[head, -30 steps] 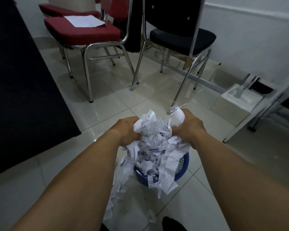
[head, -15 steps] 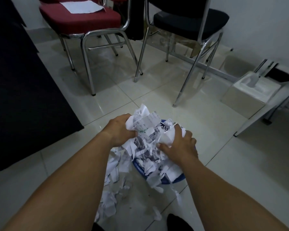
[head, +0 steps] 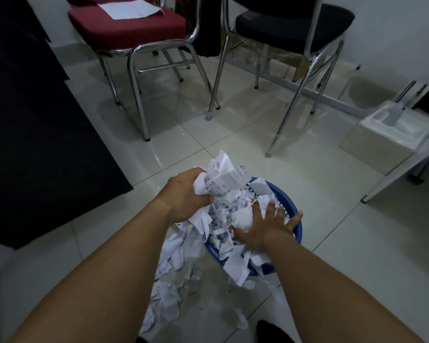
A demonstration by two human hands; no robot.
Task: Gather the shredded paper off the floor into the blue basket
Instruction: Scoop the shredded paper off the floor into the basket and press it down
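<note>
Left hand point(head: 183, 194) clenches a wad of shredded paper point(head: 223, 209) over the blue basket point(head: 296, 226); right hand point(head: 265, 226), fingers spread, presses the heap. Light, springy strips litter the floor beside the basket; scoop from beneath.

This looks like an office or waiting room. Two chrome-framed stacking chairs stand on a glossy pale tiled floor point(head: 233, 144): a red-cushioned chair point(head: 126, 23) with a sheet of paper point(head: 131, 9) on its seat, and a black-cushioned chair point(head: 292, 21) beside it. Plain white walls point(head: 394, 33) close the room, and a dark panel point(head: 35, 132) stands at the left edge.
</note>
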